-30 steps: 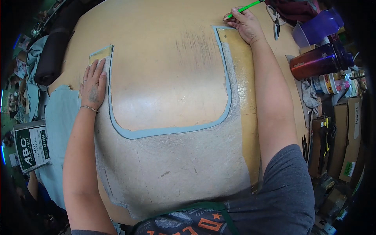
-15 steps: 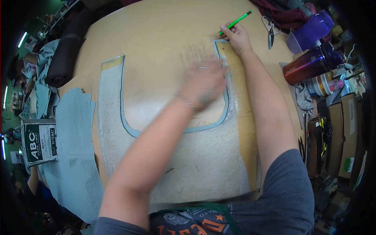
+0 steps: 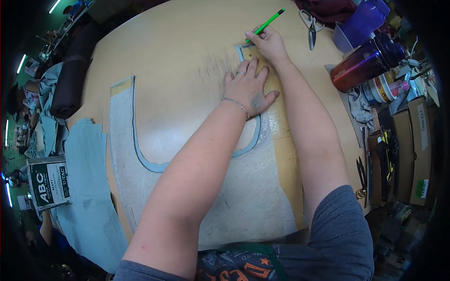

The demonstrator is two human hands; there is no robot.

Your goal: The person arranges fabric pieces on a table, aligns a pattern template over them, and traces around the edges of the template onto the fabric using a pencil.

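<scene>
Atop the sheet (image 3: 253,196), I'd press the open left hand (image 3: 248,90) firmly (no slipping), right hand (image 3: 273,47) pinching the pencil (image 3: 270,22) low

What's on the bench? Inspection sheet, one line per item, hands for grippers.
Surface: tan table, dark scratch-like marks.
Job's things: U-shaped panel laid flat; green pencil at its far right end.
Clutter: scissors, tumbler, teal sheet, ABC tin.
Hands: left hand spread on panel; right hand gripping pencil.
Cables: can't tell, right edge too dim.
Surroundings: cardboard box at right; someone's arm, lower left.
</scene>
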